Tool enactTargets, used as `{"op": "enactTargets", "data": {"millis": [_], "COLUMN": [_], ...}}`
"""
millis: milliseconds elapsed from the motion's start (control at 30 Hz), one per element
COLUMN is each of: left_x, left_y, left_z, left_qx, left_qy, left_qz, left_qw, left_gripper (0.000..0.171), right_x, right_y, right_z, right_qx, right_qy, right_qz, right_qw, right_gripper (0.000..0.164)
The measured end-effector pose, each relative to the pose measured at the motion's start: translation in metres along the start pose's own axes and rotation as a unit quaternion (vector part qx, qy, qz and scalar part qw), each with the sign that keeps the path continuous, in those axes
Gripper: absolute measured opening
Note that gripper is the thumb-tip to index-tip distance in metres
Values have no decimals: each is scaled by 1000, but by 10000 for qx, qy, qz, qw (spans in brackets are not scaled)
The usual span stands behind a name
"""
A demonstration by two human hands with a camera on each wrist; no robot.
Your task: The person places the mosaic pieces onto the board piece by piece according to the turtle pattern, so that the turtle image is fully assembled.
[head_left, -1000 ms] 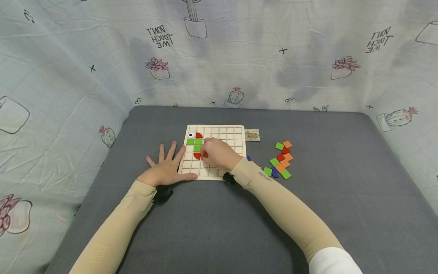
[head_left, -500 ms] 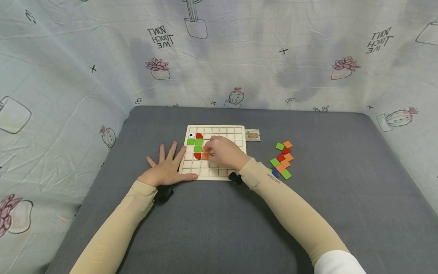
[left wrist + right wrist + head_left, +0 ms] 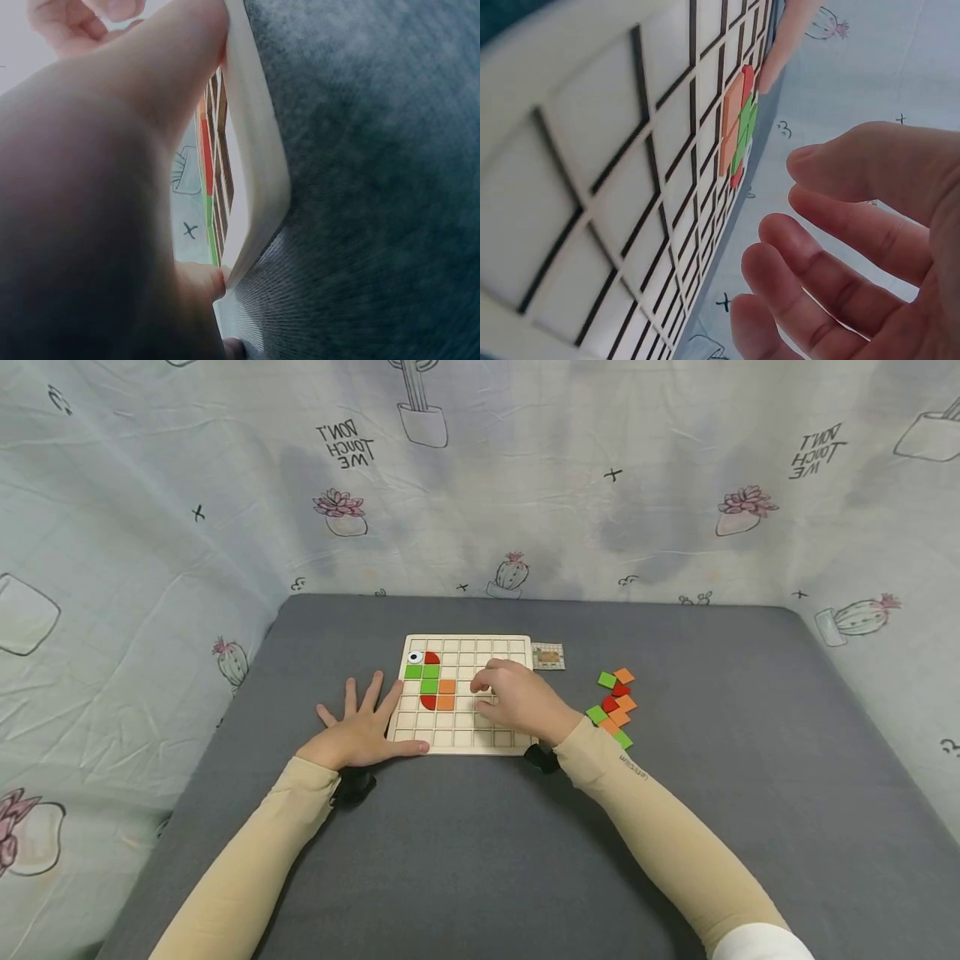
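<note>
A pale wooden grid board (image 3: pixel 459 727) lies on the table. At its left sit a white eye tile (image 3: pixel 416 657), green square tiles (image 3: pixel 430 687) and two red rounded tiles, the lower (image 3: pixel 428 702) beside an orange square tile (image 3: pixel 446 702); a second orange tile lies just above that one. My left hand (image 3: pixel 356 735) is spread flat at the board's left edge, with its thumb on the near-left corner. Over the board's right half hovers my right hand (image 3: pixel 517 697); in the right wrist view its fingers (image 3: pixel 780 236) are loosely bent and hold nothing.
A small picture card (image 3: pixel 548 657) touches the board's far right side. Further right, loose green, orange and red tiles (image 3: pixel 622 714) form a scattered column, partly behind the right sleeve (image 3: pixel 637 793). A printed curtain (image 3: pixel 480 485) closes off the table's back and sides.
My right hand has let go of the orange tiles and drawn back to the right, uncovering two of them on the grid. The blue pieces have gone behind the right arm. My left hand stays put.
</note>
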State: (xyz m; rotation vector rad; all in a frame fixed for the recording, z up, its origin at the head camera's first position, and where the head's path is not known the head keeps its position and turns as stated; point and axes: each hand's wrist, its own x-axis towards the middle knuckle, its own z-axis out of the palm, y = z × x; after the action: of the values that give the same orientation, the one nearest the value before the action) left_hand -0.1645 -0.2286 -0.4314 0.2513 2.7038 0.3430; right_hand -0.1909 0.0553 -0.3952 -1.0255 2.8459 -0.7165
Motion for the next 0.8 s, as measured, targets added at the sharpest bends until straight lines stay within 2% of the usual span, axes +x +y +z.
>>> {"op": "enactTargets", "data": {"millis": [533,800], "left_x": [-3,-2], "left_y": [1,0], "left_z": [-3,-1], "left_qx": [-26,-5], "left_qy": [37,59], "left_qz": [97,102], "left_qw": [9999,9999], "left_gripper": [124,125], "right_x": [-52,-74], "right_y": [20,34], "right_z": [-14,-17], "right_qx": [-64,-160], "right_qy": [258,319], "right_qz": [151,365], "right_qw": [9995,9987], "right_gripper": [16,18]}}
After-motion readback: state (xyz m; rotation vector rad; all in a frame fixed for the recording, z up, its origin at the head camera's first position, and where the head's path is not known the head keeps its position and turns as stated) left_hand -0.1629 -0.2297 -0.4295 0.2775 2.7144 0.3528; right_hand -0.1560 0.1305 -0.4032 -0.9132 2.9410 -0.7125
